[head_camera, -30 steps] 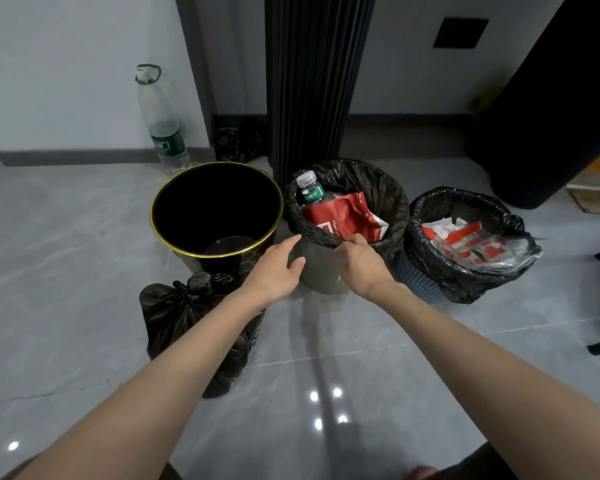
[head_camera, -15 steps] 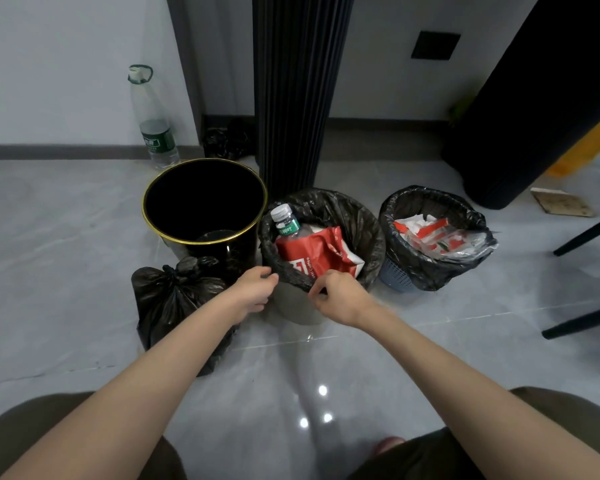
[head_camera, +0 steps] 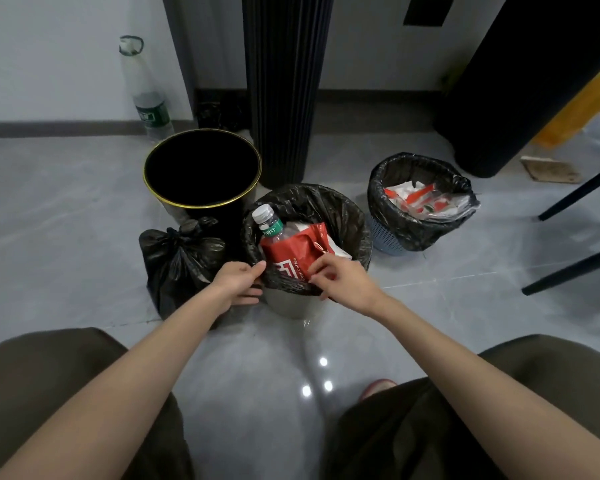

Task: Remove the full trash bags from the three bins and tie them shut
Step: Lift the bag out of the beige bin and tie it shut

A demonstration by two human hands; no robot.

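You have three bins on the grey floor. The round black bin with a gold rim (head_camera: 236, 220), on the left, has no bag in it, and one tied black plastic bag (head_camera: 179, 258) sits just in front of it. The middle grey bin (head_camera: 288, 304) is lined with a full black trash bag (head_camera: 329, 209) holding one clear green-labelled bottle (head_camera: 267, 221) and one red coffee packet (head_camera: 297, 252). Your left hand (head_camera: 238, 282) grips that bag's folded rim at the near left, and your right hand (head_camera: 343, 284) pinches the rim at the near edge. The two hands are close together but not touching. On the right, the blue lattice basket (head_camera: 383, 233) holds a second full black liner (head_camera: 420, 233). A second clear bottle (head_camera: 146, 95) stands by the wall.
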